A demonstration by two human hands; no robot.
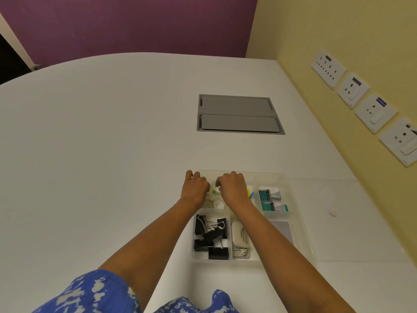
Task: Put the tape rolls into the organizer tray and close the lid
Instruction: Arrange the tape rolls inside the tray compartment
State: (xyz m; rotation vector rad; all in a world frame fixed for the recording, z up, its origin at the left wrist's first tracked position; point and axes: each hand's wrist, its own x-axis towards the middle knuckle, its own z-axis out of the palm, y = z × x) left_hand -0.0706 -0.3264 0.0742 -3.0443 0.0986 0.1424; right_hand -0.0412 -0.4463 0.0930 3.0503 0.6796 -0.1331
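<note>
Surface: white counter (101, 154) with a rounded far edge. A purple wall (135, 23) stands behind it. A grey hatch (239, 114) is set flush in the counter.

My left hand (195, 188) has curled fingers at the far-left corner of the clear organizer tray (302, 222); I cannot tell what it holds. The tape rolls (217, 203) sit in that far-left compartment, one lying flat with its core upward. My right hand (232, 188) is just beside the left, fingers curled, pinching one of the rolls.

Black binder clips (211, 236) fill the near-left compartment. The tray's sides run away from me. Its clear lid (349, 222) lies flat to the right. The yellow wall (338, 30) carries socket plates (353, 89).
</note>
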